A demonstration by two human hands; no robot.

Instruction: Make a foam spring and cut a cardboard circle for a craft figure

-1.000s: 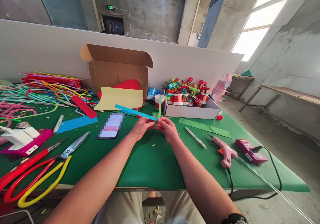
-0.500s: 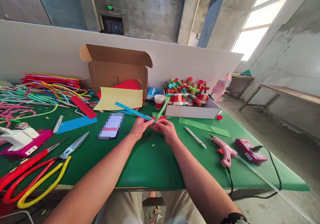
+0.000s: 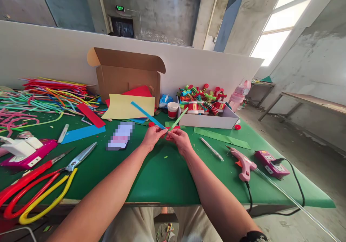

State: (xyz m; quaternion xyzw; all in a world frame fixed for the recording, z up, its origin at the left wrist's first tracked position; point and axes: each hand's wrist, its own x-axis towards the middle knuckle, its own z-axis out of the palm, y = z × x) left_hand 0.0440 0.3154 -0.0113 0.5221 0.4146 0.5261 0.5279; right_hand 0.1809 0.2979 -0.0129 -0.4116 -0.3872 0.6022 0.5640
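Above the middle of the green table, my left hand (image 3: 152,138) pinches a blue paper strip (image 3: 147,114), which points up and to the left. My right hand (image 3: 179,139) is closed on a light green paper strip (image 3: 179,119) that slants up to the right. The lower ends of the two strips meet between my fingertips, where the fingers hide how they join. A paper cup (image 3: 173,110) with a red band stands just beyond my hands. Behind them, small red and green paper pieces (image 3: 173,126) lie on the table.
On the left lie scissors (image 3: 72,162), a phone (image 3: 120,135) and a pile of pipe cleaners (image 3: 51,94). A white box (image 3: 208,121) of finished paper figures stands at back right. A glue gun (image 3: 244,161), a pen (image 3: 211,148) and a power strip (image 3: 271,164) are at right.
The blue strip has swung up to a steeper slant, and the green strip has tipped further right. A small red round piece now shows beyond my left hand. Both hands stay nearly in place.
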